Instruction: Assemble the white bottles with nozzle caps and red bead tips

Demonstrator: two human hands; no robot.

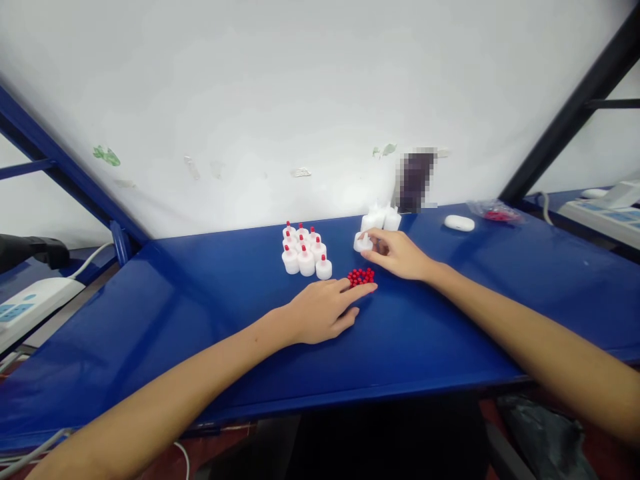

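My right hand (397, 255) is closed around a small white squeeze bottle (361, 243) that has no red cap on it. More uncapped white bottles (381, 219) stand just behind that hand. My left hand (325, 310) reaches over the table with its fingers stretched out, its fingertips at the near edge of a small pile of red caps (361, 276). Whether it touches a cap I cannot tell. To the left of the pile stands a tight group of several white bottles (305, 261) with red tips, all upright.
The blue table (210, 293) runs along a white wall. At the back right lie a white oval case (459, 223) and a clear plastic bag (496, 212) with red things inside. A pixelated dark object (416, 181) is near the wall. Power strips (37, 307) sit at the sides.
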